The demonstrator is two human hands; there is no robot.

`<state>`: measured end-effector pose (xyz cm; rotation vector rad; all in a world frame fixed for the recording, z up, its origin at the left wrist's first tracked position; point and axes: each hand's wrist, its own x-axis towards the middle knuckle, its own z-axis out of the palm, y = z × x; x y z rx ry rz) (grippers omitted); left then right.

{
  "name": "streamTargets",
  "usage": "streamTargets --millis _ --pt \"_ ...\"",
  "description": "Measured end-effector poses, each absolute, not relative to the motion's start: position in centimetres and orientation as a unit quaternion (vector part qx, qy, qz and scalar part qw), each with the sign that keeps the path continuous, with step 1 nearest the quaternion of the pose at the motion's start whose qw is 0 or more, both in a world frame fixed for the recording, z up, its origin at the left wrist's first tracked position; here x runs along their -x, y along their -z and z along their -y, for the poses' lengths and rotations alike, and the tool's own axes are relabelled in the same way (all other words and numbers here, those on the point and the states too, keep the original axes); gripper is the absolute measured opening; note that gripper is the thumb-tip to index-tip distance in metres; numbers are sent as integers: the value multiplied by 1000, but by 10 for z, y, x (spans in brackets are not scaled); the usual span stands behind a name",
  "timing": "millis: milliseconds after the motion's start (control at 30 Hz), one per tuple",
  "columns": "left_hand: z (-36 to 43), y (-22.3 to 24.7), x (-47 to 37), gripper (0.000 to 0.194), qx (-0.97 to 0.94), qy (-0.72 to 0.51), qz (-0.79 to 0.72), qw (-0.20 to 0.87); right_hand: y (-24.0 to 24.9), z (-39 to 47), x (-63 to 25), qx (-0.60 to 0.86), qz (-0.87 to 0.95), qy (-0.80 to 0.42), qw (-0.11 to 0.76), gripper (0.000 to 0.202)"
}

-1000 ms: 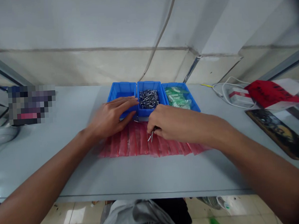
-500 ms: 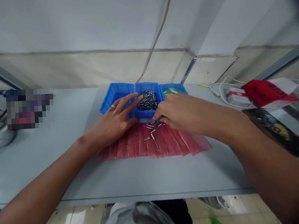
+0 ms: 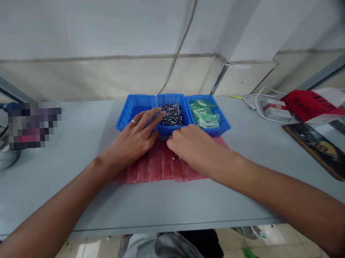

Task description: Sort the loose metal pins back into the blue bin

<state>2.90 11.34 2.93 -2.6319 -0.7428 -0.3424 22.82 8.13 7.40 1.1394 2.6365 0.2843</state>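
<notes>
My left hand [image 3: 138, 136] lies with spread fingers across the front of the left blue bin [image 3: 124, 118] and the middle blue bin [image 3: 172, 130], its fingertips by a heap of metal blind rivets [image 3: 172, 114]. My right hand [image 3: 190, 143] is closed, knuckles up, just in front of the middle bin. Its fingertips are hidden beneath it, so anything they grip is out of sight. Below it a row of pink plastic bags [image 3: 142, 172] covers the table, partly under both hands. A loose blind rivet [image 3: 181, 164] lies on the bags beside my right hand.
The right blue bin [image 3: 226, 127] holds green-and-clear plastic packets [image 3: 206, 117]. Farther right on the grey table [image 3: 153, 207] are a white cable [image 3: 256, 101], a small box [image 3: 277, 110], red paper [image 3: 301, 105] and a dark phone-like object [image 3: 324, 150]. A pixelated patch hides something at left.
My right hand has moved down and toward me, uncovering the packets in the right bin and covering some loose rivets on the bags. My left hand stays almost in place.
</notes>
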Motion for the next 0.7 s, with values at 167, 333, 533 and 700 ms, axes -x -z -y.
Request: streamTargets --millis 167,333,533,700 --pt "-115 -28 -31 23 940 124 263 176 -66 -83 -226 -391 -905 -108 128 17" --pt "-117 -27 -33 27 943 112 239 205 -68 -88 -229 -369 -914 -107 129 20" --pt "-122 -22 -32 27 944 124 218 216 -68 -92 -235 -324 -928 -131 129 23" --pt "-121 -22 -32 29 940 136 214 229 -80 -96 -248 -316 -937 -121 88 17"
